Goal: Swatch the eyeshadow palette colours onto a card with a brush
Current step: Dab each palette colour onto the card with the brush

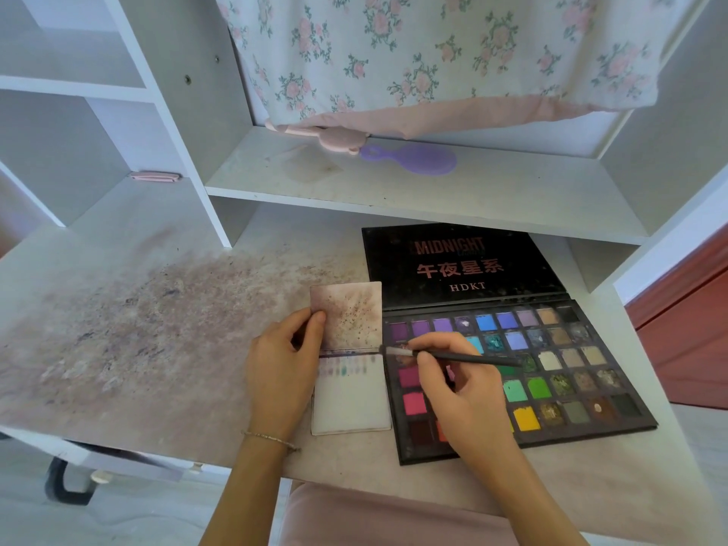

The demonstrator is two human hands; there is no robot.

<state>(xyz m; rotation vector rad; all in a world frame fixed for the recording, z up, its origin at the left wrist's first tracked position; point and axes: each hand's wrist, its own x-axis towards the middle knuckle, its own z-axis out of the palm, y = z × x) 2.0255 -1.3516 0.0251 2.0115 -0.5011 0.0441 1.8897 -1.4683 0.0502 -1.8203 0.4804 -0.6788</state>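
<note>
Holding brush (468, 357) beside card (350, 403)

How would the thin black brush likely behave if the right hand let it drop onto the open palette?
The brush looks slim and round, so it would probably roll across the palette. It is pinched in the right hand by fingertips alone, which suggests it is light. Its pale bristles look soft and would likely bend rather than scratch.

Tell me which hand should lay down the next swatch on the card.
The right hand. It already grips the brush, whose bristles sit at the card's right edge, beside the palette. The left hand is busy pinching the card's upper flap.
</note>
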